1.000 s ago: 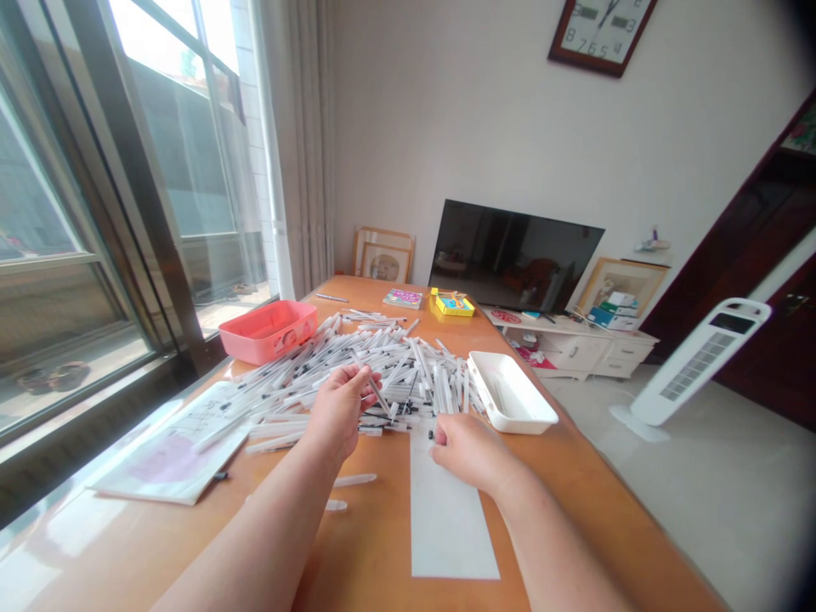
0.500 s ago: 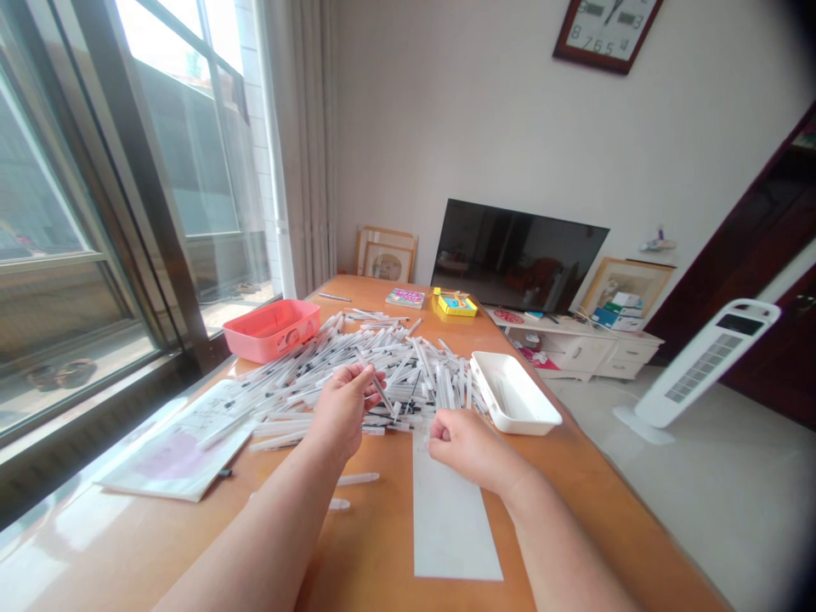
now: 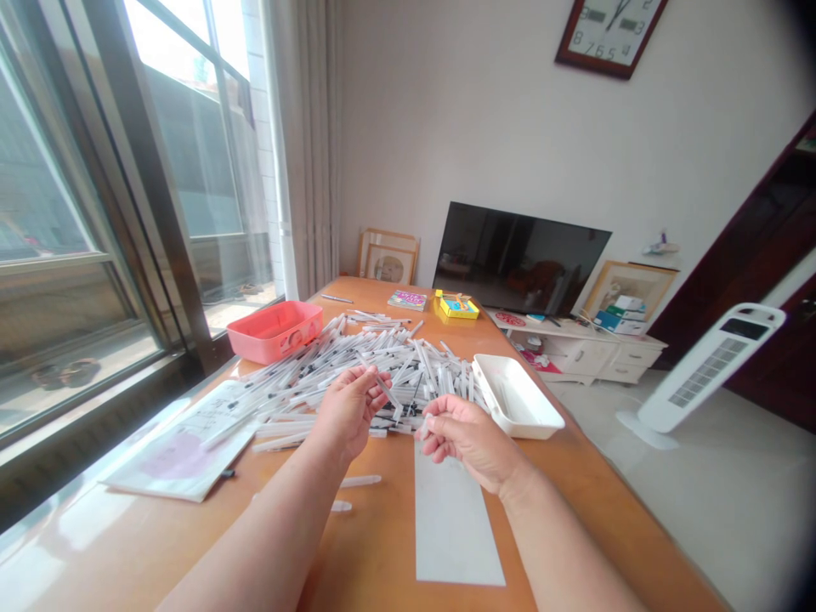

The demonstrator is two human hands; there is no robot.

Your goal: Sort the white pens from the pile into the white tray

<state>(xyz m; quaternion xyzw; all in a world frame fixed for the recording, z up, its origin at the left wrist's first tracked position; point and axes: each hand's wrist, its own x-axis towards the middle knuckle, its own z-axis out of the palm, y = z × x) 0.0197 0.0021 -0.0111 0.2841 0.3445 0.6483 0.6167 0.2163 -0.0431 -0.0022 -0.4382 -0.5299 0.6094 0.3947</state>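
My left hand [image 3: 349, 406] pinches a slim pen [image 3: 386, 389] with a pale barrel. The pen slants down to the right, over the near edge of a heap of white and clear pens [image 3: 382, 347], some with black parts. To its right, my right hand [image 3: 464, 435] is closed, thumb against fingers, on a small whitish piece [image 3: 426, 425] whose kind is too small to tell. Beneath this hand lies a long white sheet of paper [image 3: 454, 535]. Two loose translucent pieces [image 3: 360, 481] rest on the wood beside my left forearm.
A red plastic basket [image 3: 275, 333] stands left of the heap, a white tray [image 3: 549, 425] right of it. A booklet [image 3: 182, 463] lies at the table's left. Further back are a yellow box [image 3: 457, 309] and a small book [image 3: 406, 299]. A tower fan [image 3: 711, 365] stands beyond the right edge.
My right hand has lifted slightly and turned, so its fingers and the small whitish piece now show. My left hand keeps the pen in nearly the same place.
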